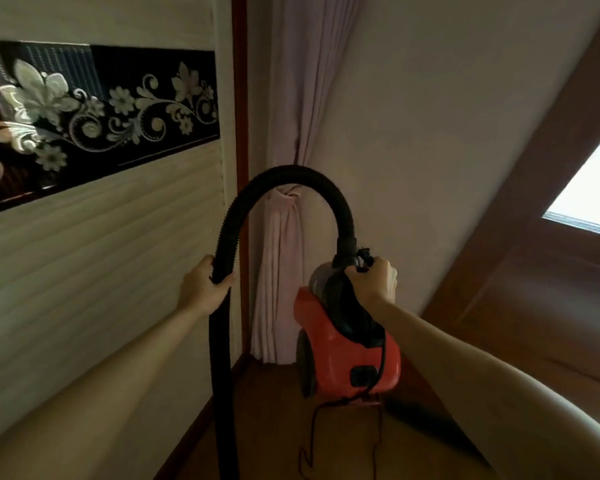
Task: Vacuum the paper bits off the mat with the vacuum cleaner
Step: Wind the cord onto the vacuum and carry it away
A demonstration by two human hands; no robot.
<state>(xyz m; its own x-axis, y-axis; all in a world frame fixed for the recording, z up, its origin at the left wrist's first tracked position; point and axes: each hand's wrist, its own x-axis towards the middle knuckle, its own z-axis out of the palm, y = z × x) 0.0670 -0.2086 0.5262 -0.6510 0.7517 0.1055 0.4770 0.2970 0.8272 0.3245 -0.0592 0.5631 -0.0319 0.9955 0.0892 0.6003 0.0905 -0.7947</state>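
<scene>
Left hand (pixel 203 287) grips black hose (pixel 293 174), right hand (pixel 374 280) grips red vacuum cleaner (pixel 340 344) handle mid-frame, above open floor (pixel 274 427) beside curtain (pixel 284 98) corner.

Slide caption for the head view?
Right hand holds the red vacuum up; left hand grips its hose, beside a curtain.

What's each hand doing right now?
Left hand: gripping the hose.
Right hand: gripping the vacuum by its top handle.
</scene>
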